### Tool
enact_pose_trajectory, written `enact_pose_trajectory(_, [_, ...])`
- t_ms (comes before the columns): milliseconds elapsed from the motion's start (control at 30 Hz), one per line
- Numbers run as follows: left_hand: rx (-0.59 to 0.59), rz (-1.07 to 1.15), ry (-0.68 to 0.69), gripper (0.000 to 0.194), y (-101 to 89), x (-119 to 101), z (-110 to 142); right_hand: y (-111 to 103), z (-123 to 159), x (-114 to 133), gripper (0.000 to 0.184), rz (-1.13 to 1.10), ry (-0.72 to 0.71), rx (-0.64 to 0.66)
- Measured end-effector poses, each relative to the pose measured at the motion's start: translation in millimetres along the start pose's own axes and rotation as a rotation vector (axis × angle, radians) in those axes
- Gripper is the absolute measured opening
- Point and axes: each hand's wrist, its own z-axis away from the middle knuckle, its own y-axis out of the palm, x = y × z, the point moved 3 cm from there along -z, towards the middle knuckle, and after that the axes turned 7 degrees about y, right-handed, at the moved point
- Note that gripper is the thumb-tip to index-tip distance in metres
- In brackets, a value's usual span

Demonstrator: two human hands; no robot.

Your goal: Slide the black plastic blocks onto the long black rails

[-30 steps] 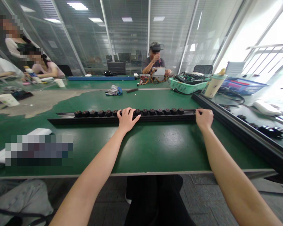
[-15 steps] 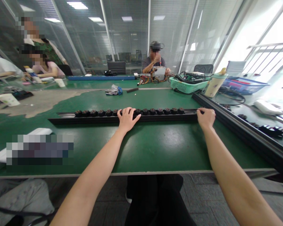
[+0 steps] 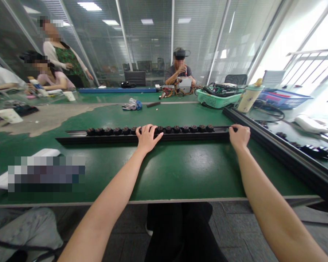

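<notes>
Left hand (image 3: 147,139) spread over black rail (image 3: 191,137) and its row of round pieces (image 3: 176,129); right hand (image 3: 239,136) curled at right end (anything pinched is hidden). Longer rail (image 3: 278,152) slants alongside, green basket (image 3: 217,100) behind, on green table (image 3: 194,182).

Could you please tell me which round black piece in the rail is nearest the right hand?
The rightmost round black piece, ending the row; all the others sit farther left along the black rail, farther from the right hand.
</notes>
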Motion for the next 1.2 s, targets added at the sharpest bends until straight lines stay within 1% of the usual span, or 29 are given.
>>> enact_pose_trajectory(300, [0.000, -0.010, 0.006, 0.048, -0.1, 0, 1, 5, -5, -9, 0.033, 0.002, 0.013, -0.008])
enact_pose_trajectory(567, [0.026, 0.005, -0.013, 0.046, -1.8, -1, 0, 12, -9, -17, 0.047, 0.086, 0.086, 0.013])
enact_pose_trajectory(700, [0.027, 0.003, -0.015, 0.046, -2.2, -2, 0, 11, -8, -15, 0.050, 0.087, 0.092, 0.000])
enact_pose_trajectory(800, [0.020, 0.002, -0.014, 0.046, -2.1, -2, 0, 8, -3, -3, 0.048, 0.070, 0.006, -0.006])
enact_pose_trajectory(900, [0.018, -0.003, -0.011, 0.045, -1.3, -2, 0, 5, 6, 18, 0.047, 0.027, -0.135, 0.020])
enact_pose_trajectory(967, [0.010, -0.005, -0.006, 0.045, -0.8, -2, 0, 6, 15, 33, 0.044, -0.024, -0.228, 0.065])
enact_pose_trajectory(1100, [0.012, -0.006, -0.007, 0.045, -0.6, -1, 0, 12, 35, 58, 0.037, -0.111, -0.401, 0.195])
enact_pose_trajectory(1200, [0.017, 0.002, -0.008, 0.045, -1.3, -1, 0, 17, 45, 66, 0.041, -0.149, -0.446, 0.251])
